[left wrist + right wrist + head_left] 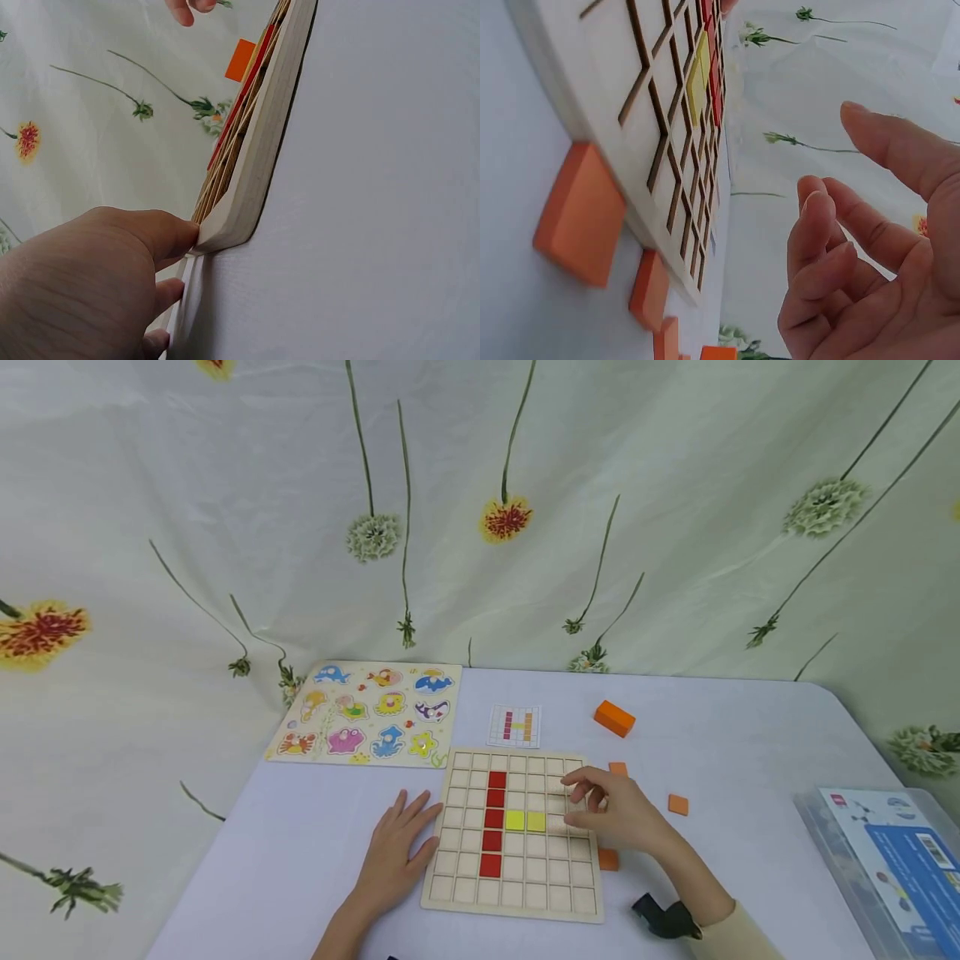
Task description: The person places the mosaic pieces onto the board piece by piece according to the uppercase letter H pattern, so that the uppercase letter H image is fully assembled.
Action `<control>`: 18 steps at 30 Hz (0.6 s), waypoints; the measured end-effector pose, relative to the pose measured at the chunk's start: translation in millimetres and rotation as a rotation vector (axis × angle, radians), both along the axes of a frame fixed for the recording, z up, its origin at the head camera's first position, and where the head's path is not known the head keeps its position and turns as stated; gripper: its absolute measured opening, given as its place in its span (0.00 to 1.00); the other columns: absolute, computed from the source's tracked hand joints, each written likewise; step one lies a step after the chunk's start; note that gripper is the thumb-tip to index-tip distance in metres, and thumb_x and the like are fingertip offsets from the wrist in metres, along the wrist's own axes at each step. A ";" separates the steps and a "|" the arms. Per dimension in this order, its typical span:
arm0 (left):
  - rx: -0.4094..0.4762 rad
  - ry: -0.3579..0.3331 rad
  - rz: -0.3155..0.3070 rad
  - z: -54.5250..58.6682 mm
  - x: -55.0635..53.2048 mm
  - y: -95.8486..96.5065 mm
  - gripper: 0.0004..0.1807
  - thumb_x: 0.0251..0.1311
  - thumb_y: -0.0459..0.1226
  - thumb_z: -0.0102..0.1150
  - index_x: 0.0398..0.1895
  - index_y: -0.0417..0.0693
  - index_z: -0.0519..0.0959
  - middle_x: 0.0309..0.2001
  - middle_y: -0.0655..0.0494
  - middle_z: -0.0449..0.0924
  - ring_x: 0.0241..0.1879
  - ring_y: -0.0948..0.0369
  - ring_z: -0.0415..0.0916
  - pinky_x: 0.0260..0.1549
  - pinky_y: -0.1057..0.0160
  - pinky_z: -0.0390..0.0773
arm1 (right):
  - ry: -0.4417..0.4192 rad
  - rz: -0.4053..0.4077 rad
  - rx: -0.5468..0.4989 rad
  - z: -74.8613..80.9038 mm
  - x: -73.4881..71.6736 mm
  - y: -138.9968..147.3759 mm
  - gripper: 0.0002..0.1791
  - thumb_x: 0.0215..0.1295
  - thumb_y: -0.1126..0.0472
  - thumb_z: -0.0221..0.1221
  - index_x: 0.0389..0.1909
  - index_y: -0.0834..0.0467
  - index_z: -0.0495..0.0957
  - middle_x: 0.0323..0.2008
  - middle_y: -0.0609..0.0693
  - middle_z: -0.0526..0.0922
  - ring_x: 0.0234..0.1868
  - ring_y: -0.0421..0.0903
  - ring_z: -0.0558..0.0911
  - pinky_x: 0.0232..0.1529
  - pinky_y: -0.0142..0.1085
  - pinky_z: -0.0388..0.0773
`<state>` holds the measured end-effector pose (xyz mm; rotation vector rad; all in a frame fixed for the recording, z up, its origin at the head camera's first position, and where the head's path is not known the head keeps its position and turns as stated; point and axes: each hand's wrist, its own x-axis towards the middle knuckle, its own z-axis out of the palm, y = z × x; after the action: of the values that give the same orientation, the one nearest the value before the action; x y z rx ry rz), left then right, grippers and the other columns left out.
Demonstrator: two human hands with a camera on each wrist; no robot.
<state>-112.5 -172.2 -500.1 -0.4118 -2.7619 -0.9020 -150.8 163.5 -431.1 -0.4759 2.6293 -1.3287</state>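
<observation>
A wooden grid board [465, 893] lies on the white table, with a column of red squares [492, 819] and two yellow squares [526, 821] set in its cells. My left hand [397, 852] rests flat at the board's left side, fingers spread. In the left wrist view its thumb [176, 238] touches the board's edge near a corner. Above the board's right side hovers my right hand [622, 810], thumb and index finger apart, the other fingers bent, holding nothing. Orange squares [581, 214] lie along the board's right edge, partly under the right hand in the head view.
Behind the board lies a small pattern card [514, 727]. An orange block [615, 718] stands to its right, and a loose orange square [678, 804] is farther right. A sea-animal puzzle [367, 714] sits at back left; a plastic box [877, 868] is at right.
</observation>
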 end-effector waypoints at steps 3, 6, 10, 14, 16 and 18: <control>-0.005 -0.009 0.004 0.1 -0.3 -0.5 0.24 0.61 0.37 0.61 0.63 0.49 0.76 0.69 0.47 0.69 0.73 0.37 0.52 0.66 0.32 0.53 | 0.075 -0.023 -0.014 3.8 2.4 19.1 0.24 0.54 0.61 0.71 0.52 0.60 0.78 0.35 0.51 0.81 0.30 0.37 0.74 0.27 0.27 0.70; -0.009 -0.022 0.005 -0.8 -0.6 -1.2 0.25 0.61 0.37 0.61 0.63 0.48 0.76 0.69 0.47 0.69 0.74 0.38 0.51 0.67 0.32 0.52 | 0.109 -0.071 -0.036 7.6 5.5 38.7 0.24 0.55 0.62 0.70 0.53 0.59 0.78 0.37 0.54 0.81 0.30 0.36 0.74 0.27 0.28 0.71; -0.002 -0.043 0.008 -1.7 -0.7 -1.4 0.25 0.61 0.38 0.61 0.63 0.48 0.75 0.70 0.47 0.68 0.74 0.39 0.51 0.68 0.33 0.51 | 0.102 -0.164 -0.052 11.4 10.0 63.8 0.25 0.57 0.61 0.69 0.57 0.59 0.76 0.40 0.56 0.81 0.31 0.37 0.75 0.29 0.29 0.72; 0.000 -0.033 0.003 -2.1 -0.7 -1.7 0.25 0.61 0.38 0.60 0.63 0.48 0.75 0.70 0.47 0.68 0.74 0.38 0.51 0.68 0.33 0.51 | 0.115 -0.246 -0.070 9.9 13.0 87.7 0.26 0.59 0.63 0.67 0.59 0.61 0.74 0.41 0.55 0.80 0.31 0.38 0.76 0.29 0.29 0.75; -0.001 -0.018 0.000 -2.3 -0.6 -1.7 0.24 0.61 0.38 0.60 0.63 0.48 0.76 0.69 0.47 0.68 0.74 0.38 0.51 0.67 0.32 0.52 | 0.123 -0.280 -0.077 6.6 14.1 99.3 0.27 0.59 0.63 0.67 0.60 0.62 0.73 0.40 0.52 0.80 0.32 0.38 0.77 0.30 0.29 0.76; 0.001 -0.005 -0.003 -2.4 -0.5 -1.4 0.24 0.61 0.38 0.60 0.63 0.48 0.76 0.69 0.47 0.69 0.73 0.37 0.52 0.66 0.31 0.53 | 0.124 -0.317 -0.075 2.2 14.6 110.2 0.28 0.60 0.63 0.67 0.61 0.63 0.72 0.40 0.48 0.80 0.32 0.37 0.77 0.31 0.28 0.77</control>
<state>-113.0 -173.6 -502.5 -0.4137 -2.7662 -0.9067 -136.2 273.7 -428.9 -0.1578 2.8565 -1.5364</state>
